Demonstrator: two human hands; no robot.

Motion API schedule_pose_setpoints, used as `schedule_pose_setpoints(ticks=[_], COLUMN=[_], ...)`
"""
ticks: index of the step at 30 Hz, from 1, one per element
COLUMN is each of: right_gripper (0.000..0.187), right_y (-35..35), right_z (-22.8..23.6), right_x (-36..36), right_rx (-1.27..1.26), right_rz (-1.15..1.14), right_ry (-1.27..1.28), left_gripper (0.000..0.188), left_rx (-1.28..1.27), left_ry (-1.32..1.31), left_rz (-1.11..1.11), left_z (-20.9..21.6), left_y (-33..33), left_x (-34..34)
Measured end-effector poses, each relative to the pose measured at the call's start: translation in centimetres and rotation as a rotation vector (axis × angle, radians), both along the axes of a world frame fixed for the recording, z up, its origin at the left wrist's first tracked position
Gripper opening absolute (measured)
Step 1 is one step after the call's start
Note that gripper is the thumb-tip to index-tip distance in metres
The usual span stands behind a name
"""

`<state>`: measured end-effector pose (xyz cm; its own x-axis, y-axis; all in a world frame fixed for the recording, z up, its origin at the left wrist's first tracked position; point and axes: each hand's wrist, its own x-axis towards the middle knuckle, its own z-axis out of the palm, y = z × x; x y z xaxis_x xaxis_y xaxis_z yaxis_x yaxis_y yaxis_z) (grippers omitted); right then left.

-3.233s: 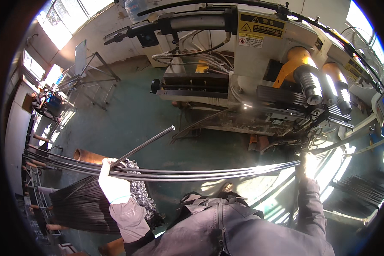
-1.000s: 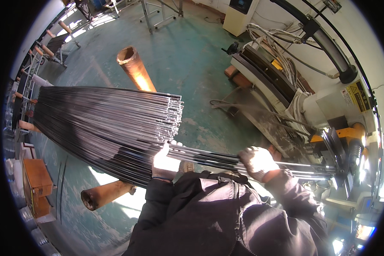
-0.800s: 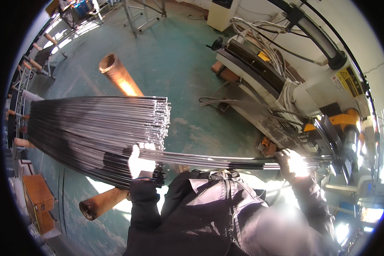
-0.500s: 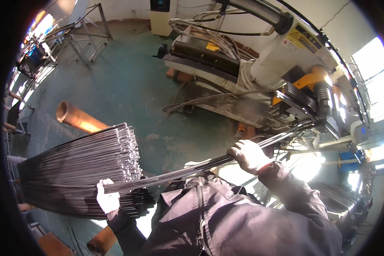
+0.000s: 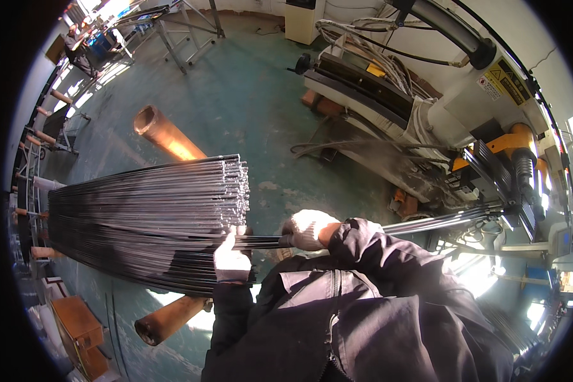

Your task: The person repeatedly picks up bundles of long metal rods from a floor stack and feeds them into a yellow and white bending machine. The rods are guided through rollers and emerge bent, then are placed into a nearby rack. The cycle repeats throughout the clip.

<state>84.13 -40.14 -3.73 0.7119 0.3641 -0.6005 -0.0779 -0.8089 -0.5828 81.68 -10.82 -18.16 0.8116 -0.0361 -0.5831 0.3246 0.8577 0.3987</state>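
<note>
The left hand, in a white glove, grips the near end of a few thin dark metal rods just beside the big bundle of rods. The right hand, also gloved, closes around the same rods a little further along. These rods run to the right into the machine, and a copper-coloured pipe lies under the bundle on the green floor.

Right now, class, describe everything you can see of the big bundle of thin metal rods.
The bundle of thin metal rods is dark grey, shiny steel by its look, many long straight rods packed together, cut ends flush facing right. It lies roughly level across an orange-brown pipe above the green floor. The gloved left hand rests at its end, where a few rods run on through the right hand.
</note>
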Motion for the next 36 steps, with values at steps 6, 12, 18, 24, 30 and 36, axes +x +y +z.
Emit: schedule_pose_setpoints(ticks=[6,12,18,24,30,36], right_gripper=[0.043,0.058,0.055,0.055,0.05,0.05], right_y=[0.1,-1.1,-2.7,-1.9,-0.4,-0.8], right_z=[-0.4,-0.7,-1.6,-2.5,-2.0,-0.3], right_x=[0.0,0.9,1.0,0.2,-0.1,0.7], right_rx=[0.096,0.133,0.168,0.133,0.221,0.11], right_rz=[-0.077,-0.234,-0.15,-0.1,-0.079,-0.028], right_ry=[0.188,0.203,0.283,0.244,0.367,0.352], left_gripper=[0.032,0.031,0.031,0.02,0.022,0.033], left_rx=[-0.196,-0.088,-0.189,-0.228,-0.211,0.415], left_ry=[0.097,-0.188,-0.216,-0.024,-0.017,-0.404], left_rz=[0.036,-0.112,-0.103,0.007,-0.045,-0.333], left_z=[-0.7,-1.0,1.2,2.4,-1.2,-1.6], left_y=[0.1,0.5,-0.4,-1.2,0.0,0.1], left_x=[-1.6,-1.2,-0.7,-1.1,-1.1,-2.1])
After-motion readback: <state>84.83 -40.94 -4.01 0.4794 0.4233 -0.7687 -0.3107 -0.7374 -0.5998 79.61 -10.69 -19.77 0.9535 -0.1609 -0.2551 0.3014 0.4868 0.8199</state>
